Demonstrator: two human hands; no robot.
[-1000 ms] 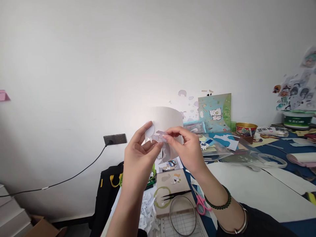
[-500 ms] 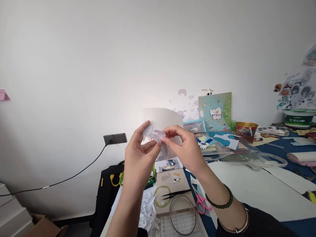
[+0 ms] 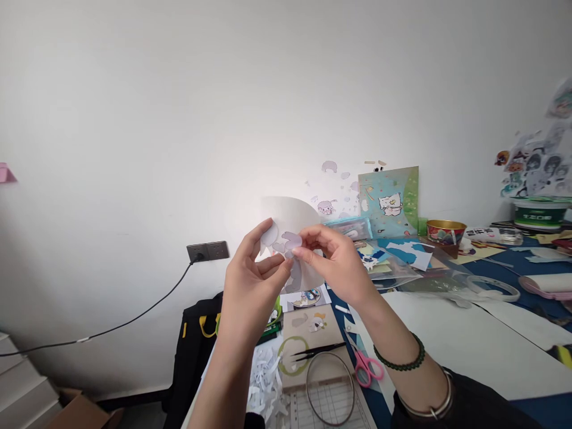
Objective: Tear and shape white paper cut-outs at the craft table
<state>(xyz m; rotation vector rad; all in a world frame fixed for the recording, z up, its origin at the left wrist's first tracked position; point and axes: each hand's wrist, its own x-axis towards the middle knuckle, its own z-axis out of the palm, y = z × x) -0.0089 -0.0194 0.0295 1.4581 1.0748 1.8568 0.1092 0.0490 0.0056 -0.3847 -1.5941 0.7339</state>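
Note:
In front of the wall, my two hands are raised close together with small pale purple paper cut-outs between them. My left hand (image 3: 254, 280) is curled, thumb and fingers gripping at the lower left of the pieces; a round pale cut-out (image 3: 269, 234) shows at its index fingertip. My right hand (image 3: 335, 262) pinches a pale purple paper cut-out (image 3: 292, 240) between thumb and fingertips. Whether the pieces are joined to each other, I cannot tell. Behind them stands a rounded whitish sheet (image 3: 295, 211), partly hidden by my hands.
Below my hands lie black tweezers (image 3: 319, 350), a metal ring (image 3: 330, 388), pink scissors (image 3: 369, 367) and shredded paper (image 3: 268, 375). A large white sheet (image 3: 447, 339) covers part of the blue table at right. A tin bowl (image 3: 445, 233) and a picture card (image 3: 388, 199) stand behind.
My right hand has shifted slightly, and the purple cut-out at its fingertips is turned more to face me. My left hand keeps nearly the same grip.

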